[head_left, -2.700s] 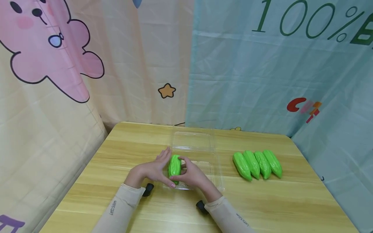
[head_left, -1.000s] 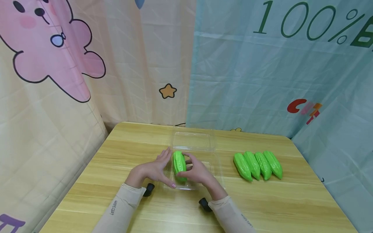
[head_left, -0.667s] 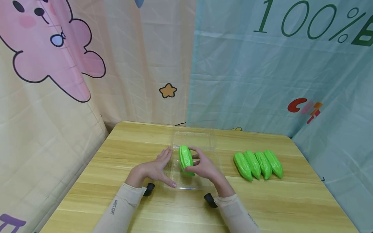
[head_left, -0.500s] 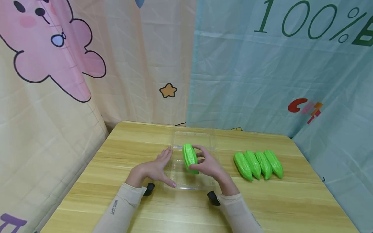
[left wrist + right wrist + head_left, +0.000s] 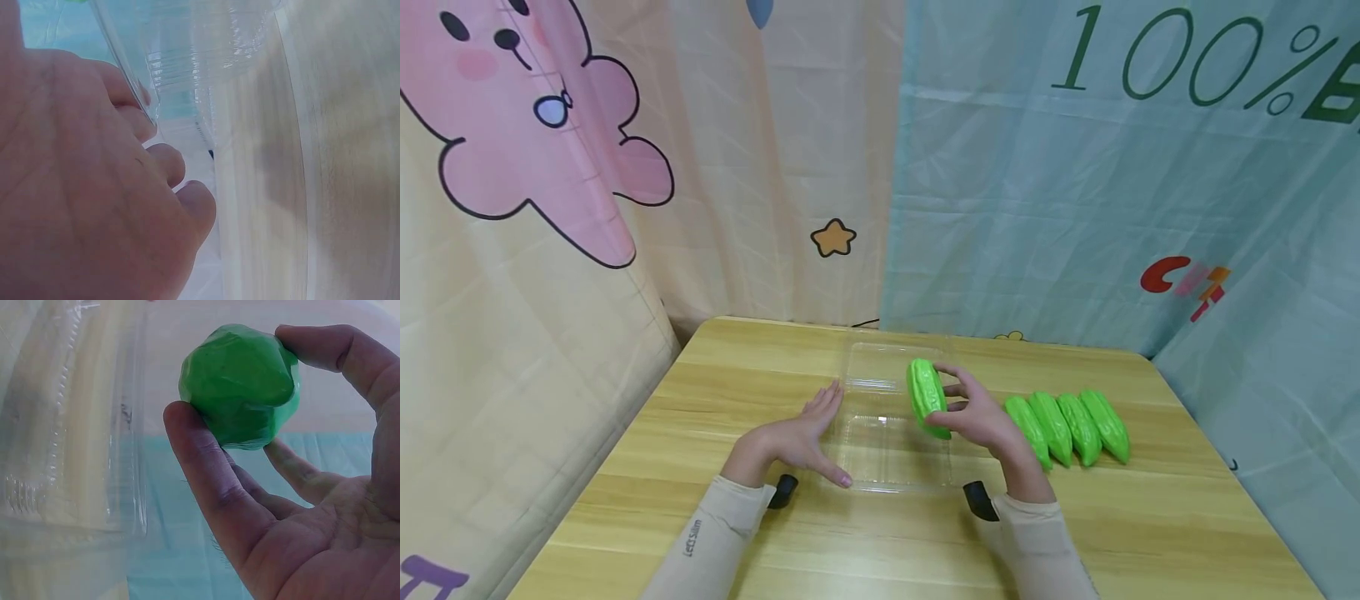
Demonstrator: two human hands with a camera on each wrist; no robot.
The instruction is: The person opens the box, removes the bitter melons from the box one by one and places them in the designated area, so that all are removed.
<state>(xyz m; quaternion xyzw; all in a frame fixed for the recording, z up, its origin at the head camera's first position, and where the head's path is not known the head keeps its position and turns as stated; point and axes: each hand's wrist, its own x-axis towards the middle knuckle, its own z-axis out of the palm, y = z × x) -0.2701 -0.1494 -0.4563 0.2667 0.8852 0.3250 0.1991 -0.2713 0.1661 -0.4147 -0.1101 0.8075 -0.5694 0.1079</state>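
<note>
My right hand [image 5: 981, 412] pinches a shiny, ridged green bitter melon [image 5: 927, 398] between thumb and fingers, raised over the right side of a clear plastic clamshell box [image 5: 891, 487]. In the right wrist view, the bitter melon [image 5: 237, 381] shows end-on, with the box wall [image 5: 81, 444] to its left. My left hand [image 5: 793, 439] lies along the box's left edge, thumb and fingers spread. Seen in the left wrist view, the left hand's fingertips [image 5: 164, 164] are right at the clear rim. The box's lid [image 5: 895, 348] is folded back, away from me.
Several more green bitter melons [image 5: 1082, 429] lie side by side in a slanted row right of the box, partly behind my right wrist. The wooden table [image 5: 662, 475] ends at a printed curtain [image 5: 1037, 208] behind and at both sides.
My right hand has lifted the bitter melon out of the box's left side and carried it rightward across the box. The left hand has stayed at the left edge.
</note>
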